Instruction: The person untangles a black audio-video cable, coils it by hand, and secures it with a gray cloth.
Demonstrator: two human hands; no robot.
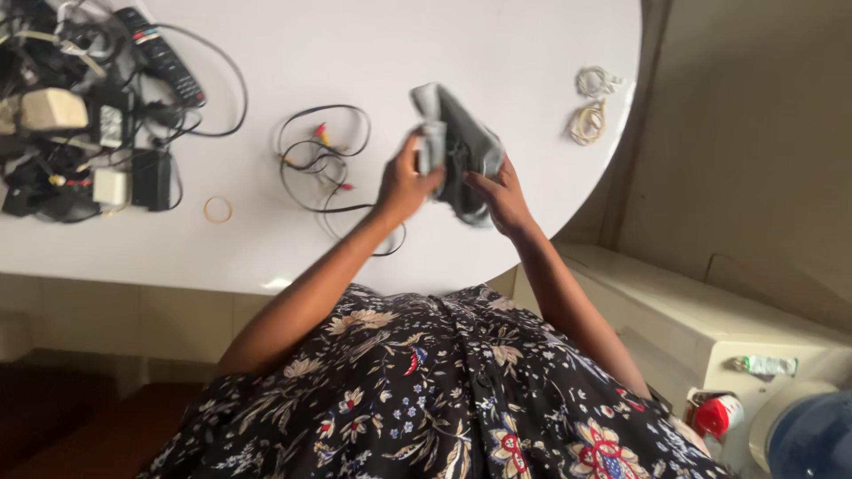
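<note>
our floral dress [426, 390] lowest; left hand [404, 184] and right hand [499, 197] both grasp one grey pouch [457, 142] over white round table [399, 35]; two cord coils [590, 106] upper right.

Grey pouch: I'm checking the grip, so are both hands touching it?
Touching. The head view shows the left hand clasping the grey pouch and the right hand fingers against its lower edge.

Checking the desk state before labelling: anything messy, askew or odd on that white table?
Yes. A tangled heap of black cables, adapters and a remote crowds the table's far left corner. A black cable with coloured plugs sprawls loose beside the left hand. Both hands hold a grey pouch, blurred.
</note>
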